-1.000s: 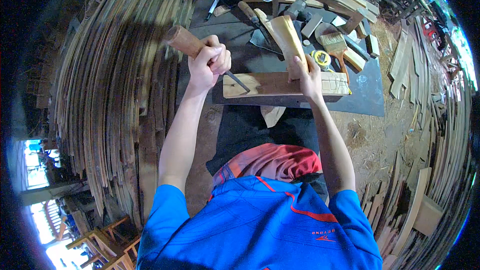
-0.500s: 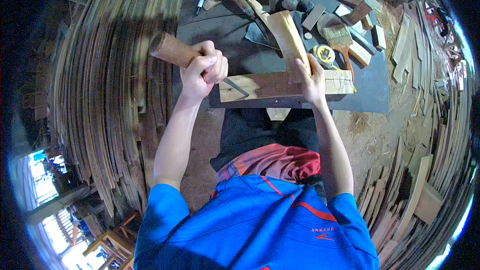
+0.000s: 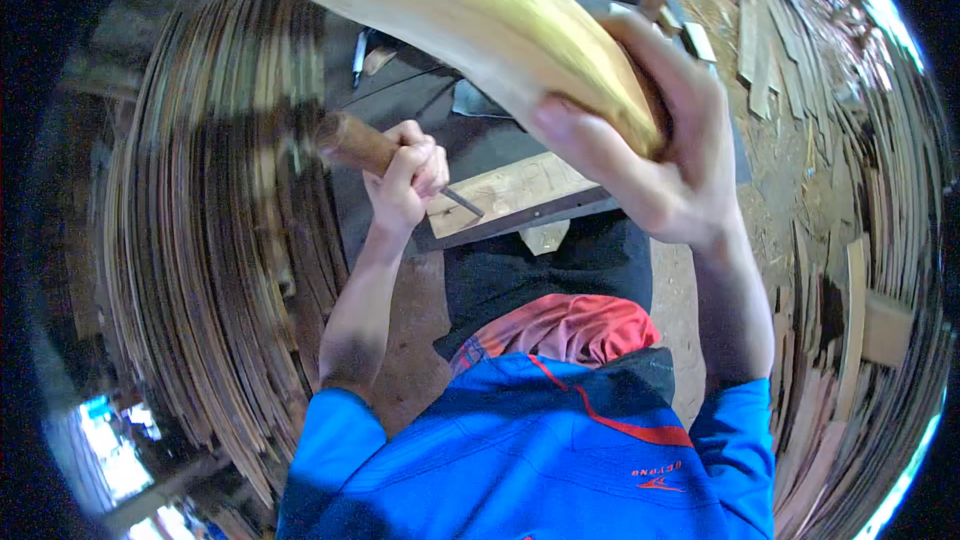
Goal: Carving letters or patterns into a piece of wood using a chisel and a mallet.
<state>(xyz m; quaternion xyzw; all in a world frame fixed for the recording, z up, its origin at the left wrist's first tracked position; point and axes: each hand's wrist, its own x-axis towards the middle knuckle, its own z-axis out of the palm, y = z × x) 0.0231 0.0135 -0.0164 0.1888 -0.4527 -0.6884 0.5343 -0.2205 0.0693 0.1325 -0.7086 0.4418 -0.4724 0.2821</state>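
My left hand is closed around the brown wooden handle of a chisel. Its thin metal blade slants down to the right, and the tip meets the top of a pale wooden block near its left end. High over the block, my right hand grips the narrow end of a thick, pale wooden club. This club looms large and slightly blurred, pointing to the upper left. It and my right hand hide the block's right end and much of the tabletop.
The block lies along the near edge of a dark work table. A marker pen and a small wood offcut lie toward the back left. Long stacked wood strips line the left side; loose planks lie on the floor at right.
My right hand has lifted the club from above the block, up and toward the camera. The chisel stays in my left hand with its tip on the block. The view has shifted somewhat.
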